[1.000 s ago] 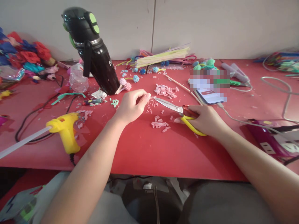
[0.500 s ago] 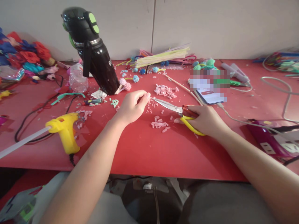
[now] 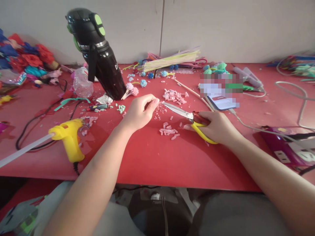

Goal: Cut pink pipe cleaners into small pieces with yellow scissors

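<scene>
My right hand [image 3: 214,126] grips a pair of scissors [image 3: 180,111] with yellow and red-orange handles. Their blades point left, tips close to the fingertips of my left hand [image 3: 141,111]. Thumb and forefinger of that left hand are pinched together; whatever lies between them is too small to make out. Just beyond the blades lies a heap of short pink pieces [image 3: 174,96]. A smaller group of pink pieces [image 3: 168,130] rests below the scissors, and tiny pink crumbs [image 3: 161,113] are scattered between my hands.
A black bottle [image 3: 103,65] stands behind my left hand. At the left lies a yellow glue gun [image 3: 69,136] with its cord. Fuzzy yellow stems [image 3: 172,60] lie at the back, a phone [image 3: 221,98] with a cable to the right, and a purple box [image 3: 283,144] at far right.
The scissors and my right hand have shifted very slightly right, so the blade tips sit a little farther from my left fingertips. My left hand has barely moved.
</scene>
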Tool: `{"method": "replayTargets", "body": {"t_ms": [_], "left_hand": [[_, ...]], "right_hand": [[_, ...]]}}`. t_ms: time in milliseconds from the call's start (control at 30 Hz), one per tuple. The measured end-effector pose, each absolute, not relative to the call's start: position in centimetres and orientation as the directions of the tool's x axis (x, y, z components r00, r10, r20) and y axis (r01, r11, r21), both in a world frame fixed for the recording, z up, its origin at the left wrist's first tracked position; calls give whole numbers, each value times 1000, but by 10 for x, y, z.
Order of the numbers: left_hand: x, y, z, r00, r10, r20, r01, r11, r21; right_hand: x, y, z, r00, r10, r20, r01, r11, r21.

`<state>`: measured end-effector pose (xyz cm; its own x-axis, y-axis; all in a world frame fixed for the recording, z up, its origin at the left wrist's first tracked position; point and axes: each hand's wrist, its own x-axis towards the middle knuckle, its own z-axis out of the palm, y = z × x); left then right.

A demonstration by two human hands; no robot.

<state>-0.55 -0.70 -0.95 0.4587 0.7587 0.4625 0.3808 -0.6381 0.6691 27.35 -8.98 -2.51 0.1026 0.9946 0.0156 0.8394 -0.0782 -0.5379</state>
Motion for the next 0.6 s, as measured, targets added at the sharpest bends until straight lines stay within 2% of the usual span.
{"method": "replayTargets", "body": {"t_ms": [600], "left_hand": [[-4, -9, -8, 456, 760, 462, 378, -636, 672]], "right_hand": [[271, -88, -25, 109, 992, 58, 864, -66, -499]]}}
